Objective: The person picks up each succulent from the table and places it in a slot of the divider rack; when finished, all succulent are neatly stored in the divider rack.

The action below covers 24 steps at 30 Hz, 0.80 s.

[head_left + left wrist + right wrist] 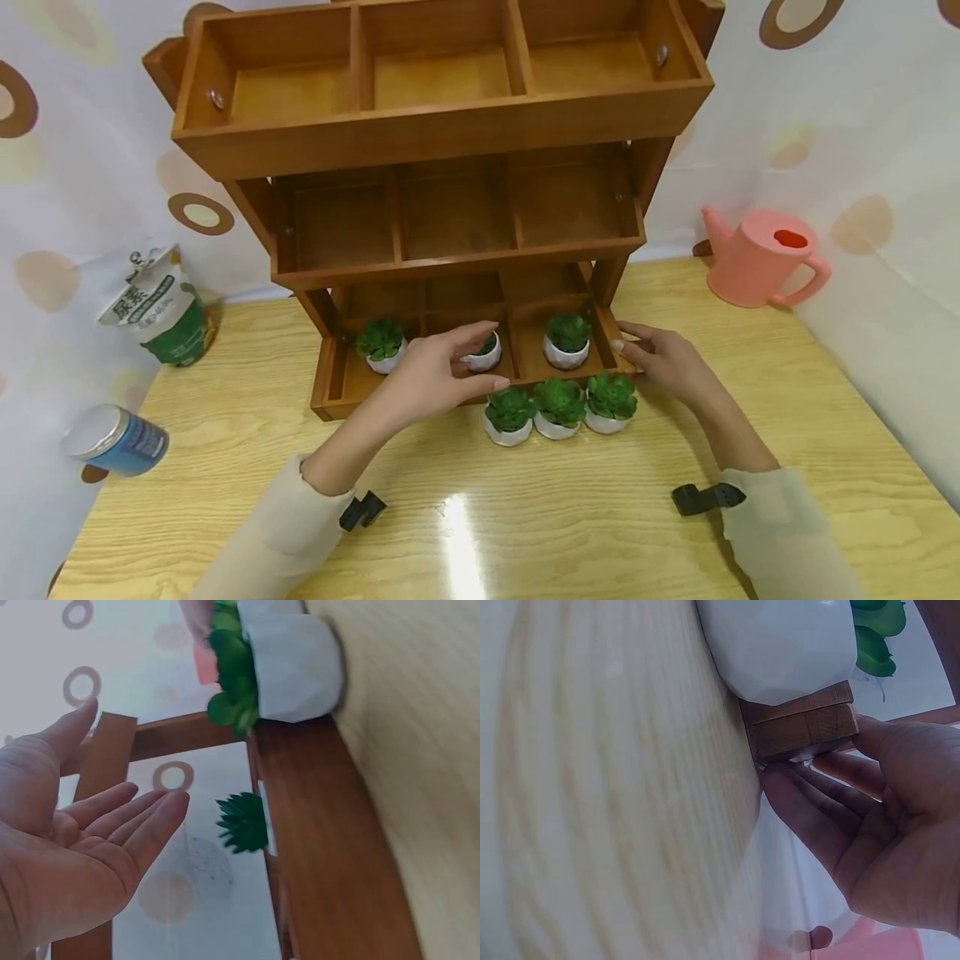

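Observation:
A three-tier wooden shelf (442, 137) stands at the back of the table, each tier split into compartments. In its bottom tier sit three small potted succulents: one at left (381, 343), one in the middle (486, 354) and one at right (567, 340). My left hand (427, 375) hovers over the middle one, thumb and fingers spread and holding nothing; it partly hides that pot. My right hand (671, 362) grips the right end of the bottom tier, thumb over the top edge and fingers against the outer side. Three more potted succulents (558, 408) stand in a row before the shelf.
A pink watering can (761, 258) is at the back right by the wall covering. At the left stand a clipped green-and-white bag (168, 317) and a blue can with a silver lid (123, 440). The upper two tiers overhang the bottom one.

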{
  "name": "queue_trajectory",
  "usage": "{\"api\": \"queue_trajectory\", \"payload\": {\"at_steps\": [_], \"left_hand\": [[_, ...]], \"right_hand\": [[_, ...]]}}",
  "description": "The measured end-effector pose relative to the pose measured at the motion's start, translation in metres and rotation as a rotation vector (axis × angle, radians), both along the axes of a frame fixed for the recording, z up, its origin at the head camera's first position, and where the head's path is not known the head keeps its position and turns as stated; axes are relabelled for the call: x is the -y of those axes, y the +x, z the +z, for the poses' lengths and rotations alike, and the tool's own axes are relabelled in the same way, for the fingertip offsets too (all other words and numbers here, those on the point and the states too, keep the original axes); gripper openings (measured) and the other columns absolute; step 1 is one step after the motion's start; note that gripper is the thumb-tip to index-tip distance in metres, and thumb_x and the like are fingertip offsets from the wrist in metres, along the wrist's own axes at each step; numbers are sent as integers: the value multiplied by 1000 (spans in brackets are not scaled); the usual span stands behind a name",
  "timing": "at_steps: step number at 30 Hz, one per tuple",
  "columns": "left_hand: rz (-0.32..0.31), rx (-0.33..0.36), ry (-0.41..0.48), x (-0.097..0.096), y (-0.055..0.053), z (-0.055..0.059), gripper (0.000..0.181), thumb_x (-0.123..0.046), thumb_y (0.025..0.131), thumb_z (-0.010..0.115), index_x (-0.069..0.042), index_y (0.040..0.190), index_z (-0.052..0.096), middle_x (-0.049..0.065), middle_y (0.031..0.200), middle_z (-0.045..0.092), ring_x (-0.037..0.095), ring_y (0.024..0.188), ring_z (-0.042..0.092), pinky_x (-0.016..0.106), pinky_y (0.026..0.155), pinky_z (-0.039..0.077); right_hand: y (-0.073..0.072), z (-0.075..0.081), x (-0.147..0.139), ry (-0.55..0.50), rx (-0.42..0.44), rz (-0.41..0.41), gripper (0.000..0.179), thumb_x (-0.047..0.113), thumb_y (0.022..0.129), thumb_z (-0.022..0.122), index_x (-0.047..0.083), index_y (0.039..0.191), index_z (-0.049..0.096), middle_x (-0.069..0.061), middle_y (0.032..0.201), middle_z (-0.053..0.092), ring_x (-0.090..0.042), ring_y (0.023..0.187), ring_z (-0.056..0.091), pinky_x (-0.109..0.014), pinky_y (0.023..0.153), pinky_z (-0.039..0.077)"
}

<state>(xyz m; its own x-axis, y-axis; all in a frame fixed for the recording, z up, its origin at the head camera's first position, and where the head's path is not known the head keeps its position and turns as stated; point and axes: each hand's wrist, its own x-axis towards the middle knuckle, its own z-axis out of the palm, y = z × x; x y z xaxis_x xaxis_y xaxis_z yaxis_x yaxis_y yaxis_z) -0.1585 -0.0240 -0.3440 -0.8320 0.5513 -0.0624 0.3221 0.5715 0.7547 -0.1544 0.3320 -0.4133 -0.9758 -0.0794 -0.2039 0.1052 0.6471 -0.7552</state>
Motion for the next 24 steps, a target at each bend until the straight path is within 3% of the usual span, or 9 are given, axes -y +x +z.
{"api": "queue_trajectory", "payload": {"at_steps": [4, 7, 11, 19, 24], "left_hand": [[28, 40, 38, 8, 5, -8, 68, -44, 88, 79, -23, 147, 54, 4, 145, 61, 25, 128, 63, 42, 102, 55], [53, 34, 46, 11, 10, -14, 53, -41, 87, 80, -18, 133, 66, 4, 126, 72, 21, 112, 71, 37, 92, 58], [72, 30, 11, 14, 18, -21, 38, -40, 85, 82, -17, 115, 72, -1, 108, 75, 11, 93, 72, 30, 80, 59], [63, 72, -50, 16, 23, -35, 51, -39, 86, 82, -22, 131, 68, -1, 128, 72, 20, 118, 69, 42, 100, 55], [48, 80, -25, 15, 22, -40, 55, -37, 86, 82, -20, 135, 66, 1, 131, 71, 20, 121, 68, 42, 102, 54]], "right_hand": [[1, -1, -1, 13, 11, -8, 66, 46, 106, 50, 8, 158, 36, -30, 140, 57, -33, 104, 73, -43, 86, 61], [0, -1, -2, 10, 17, -14, 66, 46, 105, 50, 8, 158, 36, -30, 140, 58, -33, 105, 73, -42, 85, 61], [0, -1, -1, 18, 5, -11, 66, 47, 105, 50, 8, 157, 37, -30, 138, 59, -31, 101, 74, -43, 85, 61], [-1, -1, -2, 32, 5, -9, 67, 49, 105, 50, 9, 158, 37, -29, 135, 62, -28, 98, 75, -45, 87, 60], [-1, -2, -2, 30, 1, -8, 68, 50, 104, 50, 9, 157, 38, -29, 134, 62, -28, 98, 75, -44, 85, 61]]}}
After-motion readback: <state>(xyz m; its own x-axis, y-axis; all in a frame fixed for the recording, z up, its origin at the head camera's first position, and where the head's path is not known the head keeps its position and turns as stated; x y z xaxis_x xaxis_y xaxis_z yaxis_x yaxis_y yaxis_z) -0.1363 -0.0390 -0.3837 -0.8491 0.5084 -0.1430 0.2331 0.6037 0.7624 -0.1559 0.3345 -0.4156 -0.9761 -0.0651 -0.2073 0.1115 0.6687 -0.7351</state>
